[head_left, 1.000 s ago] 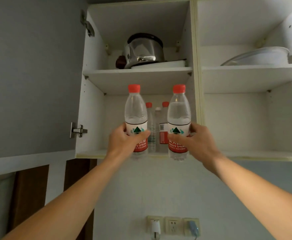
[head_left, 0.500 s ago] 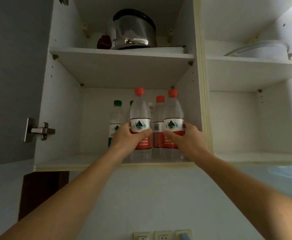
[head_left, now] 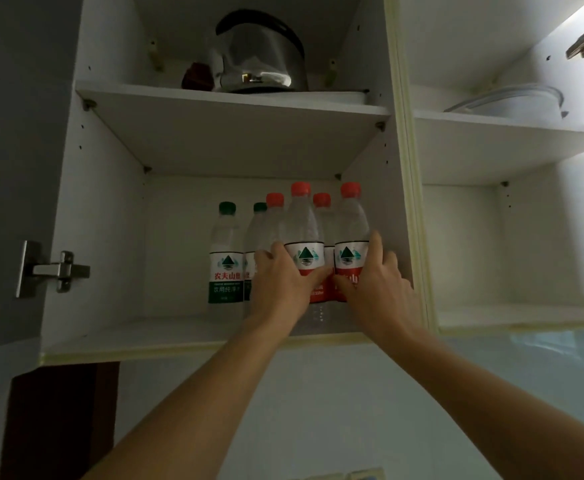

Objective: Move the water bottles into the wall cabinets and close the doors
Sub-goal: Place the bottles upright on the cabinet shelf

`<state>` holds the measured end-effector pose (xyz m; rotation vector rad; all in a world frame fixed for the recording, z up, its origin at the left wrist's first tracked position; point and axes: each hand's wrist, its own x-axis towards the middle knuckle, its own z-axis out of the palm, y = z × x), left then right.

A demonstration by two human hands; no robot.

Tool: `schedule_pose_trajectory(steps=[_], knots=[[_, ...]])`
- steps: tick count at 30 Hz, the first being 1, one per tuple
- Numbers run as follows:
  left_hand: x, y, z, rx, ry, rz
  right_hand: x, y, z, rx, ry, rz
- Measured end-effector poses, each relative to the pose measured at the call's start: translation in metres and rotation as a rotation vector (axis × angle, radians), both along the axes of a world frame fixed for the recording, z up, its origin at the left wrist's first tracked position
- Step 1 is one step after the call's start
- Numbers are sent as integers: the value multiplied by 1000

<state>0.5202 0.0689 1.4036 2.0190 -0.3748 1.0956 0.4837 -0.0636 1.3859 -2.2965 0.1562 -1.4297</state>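
Two red-capped water bottles stand at the front of the lower shelf [head_left: 179,336] of the left wall cabinet. My left hand [head_left: 280,285] grips the left bottle [head_left: 302,230] around its label. My right hand [head_left: 378,289] grips the right bottle [head_left: 351,230], which is close to the cabinet's right wall. Behind them stand two more red-capped bottles [head_left: 321,206] and two green-capped bottles [head_left: 226,254]. Both bottles I hold stand upright with their bases on or just above the shelf.
The left cabinet door [head_left: 9,168] hangs open at the left with its hinge [head_left: 53,270] showing. A steel kettle [head_left: 262,57] sits on the upper shelf. The right cabinet [head_left: 512,317] is open, with a white bowl [head_left: 519,102] on its upper shelf.
Both hands have carried the two bottles up from below the cabinet edge and deeper onto the lower shelf. The view has moved closer and up into the cabinet.
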Motion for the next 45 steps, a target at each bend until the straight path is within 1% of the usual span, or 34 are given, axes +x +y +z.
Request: schedule_pose_trajectory(steps=[3, 5, 7, 9, 10, 12, 15, 16, 18, 22, 24, 27, 29, 31, 33, 36, 38, 43, 45], knots=[[0, -4, -1, -40, -37, -31, 0, 1, 0, 2, -2, 5], [0, 0, -1, -28, -42, -43, -2, 4, -2, -10, 19, 28], [0, 10, 1, 65, -47, -9, -6, 9, -6, -60, -3, 39], [0, 25, 5, 155, -72, 16, -10, 16, -8, -145, -87, 52], [1, 35, 8, 165, -86, 13, -12, 21, -7, -194, -132, 70], [4, 59, 17, 134, -114, 27, -12, 32, -6, -280, -184, 109], [16, 100, 32, 86, -144, 85, -9, 54, -5, -341, -196, 153], [23, 112, 36, 75, -122, 89, -7, 62, -5, -359, -197, 166], [37, 130, 41, 46, -22, 41, -1, 79, 0, -395, -213, 203], [58, 145, 40, -51, 217, -173, 13, 108, 34, -429, -234, 279], [66, 147, 38, -88, 309, -294, 22, 114, 56, -483, -240, 246], [78, 147, 32, -114, 375, -412, 35, 111, 77, -611, -181, 94], [84, 147, 26, -98, 373, -435, 40, 106, 79, -712, -121, -52], [89, 147, 22, -17, 330, -391, 41, 100, 71, -764, -105, -160], [90, 148, 21, 35, 293, -358, 40, 95, 57, -714, -130, -192], [90, 150, 20, 21, 279, -363, 33, 87, 28, -498, -128, -146], [90, 150, 19, 3, 282, -369, 30, 82, 12, -414, -113, -123], [88, 150, 18, 2, 268, -336, 27, 73, 8, -209, -152, 76], [86, 153, 17, 20, 248, -294, 27, 75, 9, -179, -162, 132]])
